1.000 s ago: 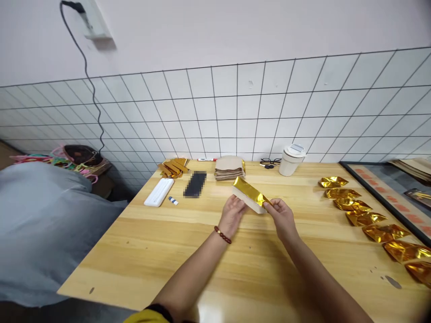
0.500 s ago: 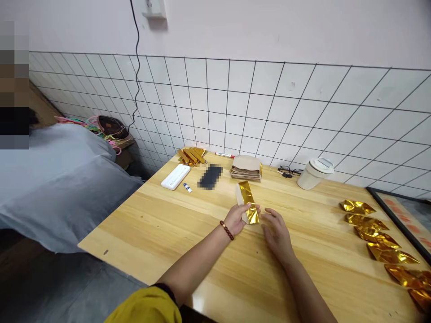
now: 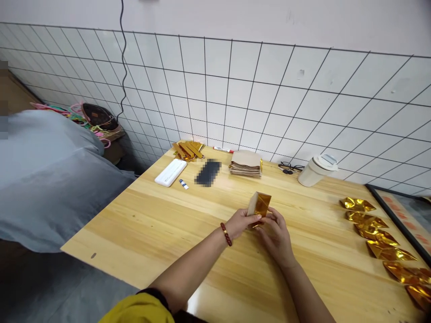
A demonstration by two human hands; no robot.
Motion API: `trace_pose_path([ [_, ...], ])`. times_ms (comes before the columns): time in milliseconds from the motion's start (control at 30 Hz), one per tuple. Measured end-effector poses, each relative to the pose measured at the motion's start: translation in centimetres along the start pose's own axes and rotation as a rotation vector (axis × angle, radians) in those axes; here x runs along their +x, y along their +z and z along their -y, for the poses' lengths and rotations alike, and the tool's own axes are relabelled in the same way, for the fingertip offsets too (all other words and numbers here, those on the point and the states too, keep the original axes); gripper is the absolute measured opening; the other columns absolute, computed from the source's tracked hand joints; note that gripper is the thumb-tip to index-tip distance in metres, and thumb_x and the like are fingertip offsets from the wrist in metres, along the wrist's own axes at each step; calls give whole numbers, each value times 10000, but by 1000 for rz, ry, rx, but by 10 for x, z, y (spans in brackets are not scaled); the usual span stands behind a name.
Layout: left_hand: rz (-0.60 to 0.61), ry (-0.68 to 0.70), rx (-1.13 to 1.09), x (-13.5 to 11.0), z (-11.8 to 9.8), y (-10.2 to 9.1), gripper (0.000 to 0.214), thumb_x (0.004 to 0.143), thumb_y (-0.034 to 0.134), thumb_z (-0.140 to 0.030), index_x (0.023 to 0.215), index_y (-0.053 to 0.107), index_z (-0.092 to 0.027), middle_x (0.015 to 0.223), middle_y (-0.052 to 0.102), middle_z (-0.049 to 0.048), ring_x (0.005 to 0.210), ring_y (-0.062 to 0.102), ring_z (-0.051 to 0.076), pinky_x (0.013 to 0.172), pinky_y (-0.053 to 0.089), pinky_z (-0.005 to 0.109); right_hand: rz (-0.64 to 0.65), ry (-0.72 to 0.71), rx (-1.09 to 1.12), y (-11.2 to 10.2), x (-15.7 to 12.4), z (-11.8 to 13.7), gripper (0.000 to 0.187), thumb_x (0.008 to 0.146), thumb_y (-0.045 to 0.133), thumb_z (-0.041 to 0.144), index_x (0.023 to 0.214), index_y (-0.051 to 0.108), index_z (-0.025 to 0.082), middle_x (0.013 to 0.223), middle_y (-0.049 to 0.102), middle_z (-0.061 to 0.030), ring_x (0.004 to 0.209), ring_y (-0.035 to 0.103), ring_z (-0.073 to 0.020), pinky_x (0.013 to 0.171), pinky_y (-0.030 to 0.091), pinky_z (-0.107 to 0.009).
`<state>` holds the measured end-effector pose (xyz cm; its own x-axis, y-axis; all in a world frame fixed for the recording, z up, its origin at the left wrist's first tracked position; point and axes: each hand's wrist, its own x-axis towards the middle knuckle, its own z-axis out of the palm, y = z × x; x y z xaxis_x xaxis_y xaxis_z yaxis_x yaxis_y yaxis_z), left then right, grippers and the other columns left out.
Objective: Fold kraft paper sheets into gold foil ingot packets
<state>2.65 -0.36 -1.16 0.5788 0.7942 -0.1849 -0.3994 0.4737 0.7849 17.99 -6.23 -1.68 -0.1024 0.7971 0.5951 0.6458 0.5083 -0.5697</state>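
Note:
Between my two hands, above the middle of the wooden table (image 3: 161, 224), is a folded piece of gold foil paper (image 3: 263, 204) with a plain tan side facing left. My left hand (image 3: 239, 223), with a beaded bracelet at the wrist, grips its lower left part, thumb across the front. At the lower right edge, the fingers of my right hand (image 3: 279, 240) close on the same paper; some fingertips are hidden behind it. Several folded gold foil pieces (image 3: 387, 250) lie in a column at the right. Farther back sits a stack of tan paper sheets (image 3: 245, 163).
Along the back are gold strips (image 3: 189, 151), a marker (image 3: 222, 149), glasses (image 3: 292, 167) and a lidded cup (image 3: 314, 172). A white power bank (image 3: 171, 172), a small blue-white item (image 3: 183, 184) and a blurred dark object (image 3: 208, 172) lie left. Another person's grey clothing (image 3: 57, 175) shows beyond.
The gold foil paper has turned and is now folded, showing its tan side at an angle. My right hand has come in from beside it and taken its lower edge. The view has shifted slightly.

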Motion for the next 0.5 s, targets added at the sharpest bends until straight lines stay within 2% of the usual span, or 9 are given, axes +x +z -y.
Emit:
trace_pose_path([
  [100, 99, 23, 141, -1, -1, -2, 481, 612, 838, -485, 922, 747, -129, 860, 718, 79, 810, 654, 184, 780, 473, 297, -93, 92, 13, 6, -3, 0, 423, 870, 647, 294, 1257, 483, 249, 1264, 515, -139, 1104, 557, -281, 890, 521, -487],
  [233, 282, 32, 259, -1, -5, -7, 560, 536, 894, -394, 1016, 721, -162, 961, 707, 58, 928, 642, 203, 847, 462, 299, -122, 291, 167, 10, -8, 0, 663, 818, 703, 366, 1368, 363, 219, 1125, 604, -112, 959, 619, -256, 849, 534, -459],
  [300, 284, 7, 273, -1, -6, -9, 595, 492, 912, -375, 1005, 713, -147, 929, 697, 50, 876, 633, 182, 799, 466, 282, -123, 390, 305, 11, -9, -1, 652, 798, 730, 381, 1336, 401, 215, 1134, 627, -112, 980, 632, -260, 868, 532, -446],
  [433, 198, -58, 251, 1, -5, -10, 638, 449, 927, -368, 995, 701, -126, 831, 680, 28, 710, 597, 129, 681, 468, 261, -68, 553, 591, 8, -8, -6, 433, 751, 779, 404, 1084, 579, 214, 1035, 688, -91, 938, 660, -263, 850, 541, -417],
  [500, 151, -46, 275, 2, -3, -10, 613, 462, 921, -370, 977, 701, -120, 764, 661, 6, 617, 550, 91, 595, 434, 225, -60, 592, 730, 4, -5, -8, 449, 734, 793, 411, 1096, 601, 226, 1056, 696, -85, 970, 659, -268, 869, 536, -419],
])
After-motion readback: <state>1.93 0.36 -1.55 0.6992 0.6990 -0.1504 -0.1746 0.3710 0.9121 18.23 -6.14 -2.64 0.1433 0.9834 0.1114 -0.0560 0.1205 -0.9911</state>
